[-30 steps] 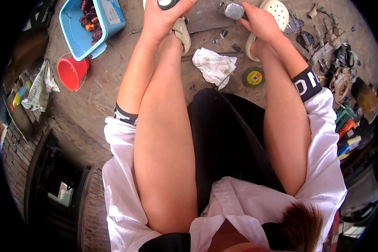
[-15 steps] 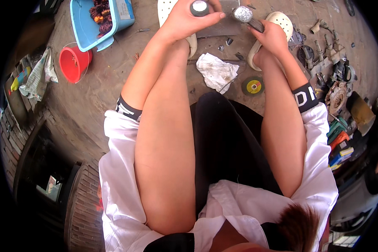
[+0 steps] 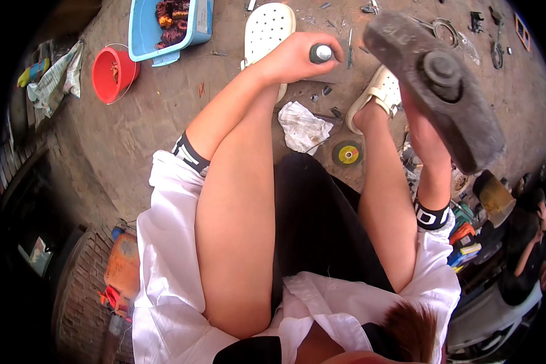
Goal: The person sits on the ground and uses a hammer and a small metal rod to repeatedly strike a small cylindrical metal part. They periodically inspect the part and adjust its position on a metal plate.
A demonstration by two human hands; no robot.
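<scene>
The left grip (image 3: pixel 297 57) clamps a dark rod (image 3: pixel 321 53) near the left clog (image 3: pixel 270 27), probably to steady it upright, while the right grip (image 3: pixel 423 124), partly hidden behind the raised hammer (image 3: pixel 435 91), presumably clasps it to bear the weight.

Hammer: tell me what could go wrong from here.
If swung at the rod, the hammer could miss its small top and hit the bare left hand around it. A stray blow might also land on the left clog, close by and full of holes.
</scene>
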